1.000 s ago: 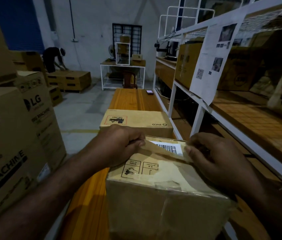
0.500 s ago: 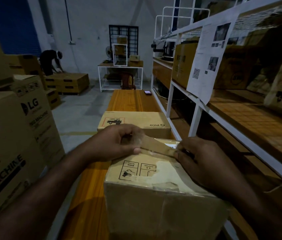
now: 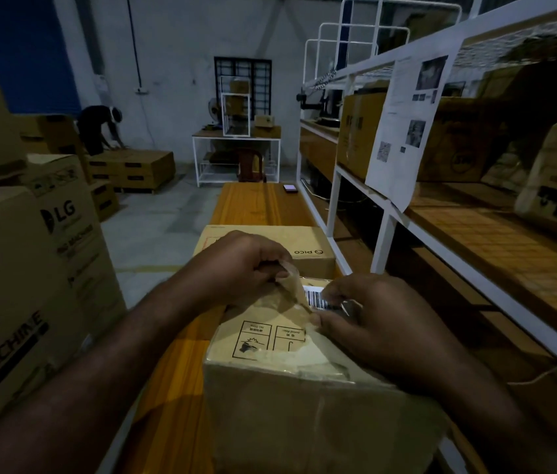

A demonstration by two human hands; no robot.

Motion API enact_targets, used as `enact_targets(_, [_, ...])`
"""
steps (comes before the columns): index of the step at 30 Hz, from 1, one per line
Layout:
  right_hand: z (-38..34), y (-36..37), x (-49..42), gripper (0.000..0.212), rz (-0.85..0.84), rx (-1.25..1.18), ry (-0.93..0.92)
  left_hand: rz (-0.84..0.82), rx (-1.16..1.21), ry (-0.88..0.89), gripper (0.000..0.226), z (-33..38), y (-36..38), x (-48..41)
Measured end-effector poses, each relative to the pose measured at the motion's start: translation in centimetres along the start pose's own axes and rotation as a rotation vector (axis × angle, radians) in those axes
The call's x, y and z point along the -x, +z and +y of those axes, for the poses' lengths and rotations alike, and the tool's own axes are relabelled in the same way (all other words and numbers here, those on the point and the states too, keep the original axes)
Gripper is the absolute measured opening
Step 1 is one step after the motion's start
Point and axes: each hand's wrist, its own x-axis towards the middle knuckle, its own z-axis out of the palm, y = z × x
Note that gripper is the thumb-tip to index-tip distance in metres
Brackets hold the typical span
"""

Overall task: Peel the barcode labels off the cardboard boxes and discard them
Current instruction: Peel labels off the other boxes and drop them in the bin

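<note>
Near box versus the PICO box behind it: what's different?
On the near box the left hand pinches a lifted brown strip and the right hand its barcode label; the PICO box shows no lifted strip. The near box's top looks torn, the PICO box's smooth. Both are brown cardboard.

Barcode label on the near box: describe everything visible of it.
The barcode label is a white paper sticker with black bars, on top of the near box, by its far edge. Only a small part shows: a brown strip, lifted and pinched by the left hand, covers its left side, and the right hand pinches its right end. Whether it is stuck down cannot be told.
</note>
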Motion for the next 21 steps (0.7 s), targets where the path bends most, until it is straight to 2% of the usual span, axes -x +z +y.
enact_targets(2, [-0.1,0.5,-0.1,0.02,0.052,0.021,-0.034,0.019,-0.024,0.014,0.02,0.0,0.2,-0.2])
enact_targets(7, [-0.2,0.8,0.0,0.022,0.052,0.089,-0.111,0.107,-0.083,-0.026,0.02,0.1,0.8,0.0])
enact_targets(10, [-0.2,1.0,0.1,0.017,0.054,0.131,-0.183,0.107,0.035,-0.219,0.027,1.4,0.5,-0.1])
enact_targets(13, [-0.1,1.0,0.3,0.017,0.041,0.113,-0.19,0.017,0.236,-0.497,0.048,2.1,-0.5,-0.4])
enact_targets(14, [-0.1,1.0,0.4,0.018,0.03,0.102,-0.191,-0.016,0.285,-0.561,0.049,2.2,-0.8,-0.5])
enact_targets(17, [0.1,0.9,0.4,0.024,0.016,-0.003,-0.134,-0.057,0.327,-0.615,0.027,2.3,-1.1,-0.7])
enact_targets(21, [0.7,0.7,-0.3,0.016,0.071,-0.243,-0.002,0.025,0.333,-0.598,0.026,2.4,-0.2,-0.5])
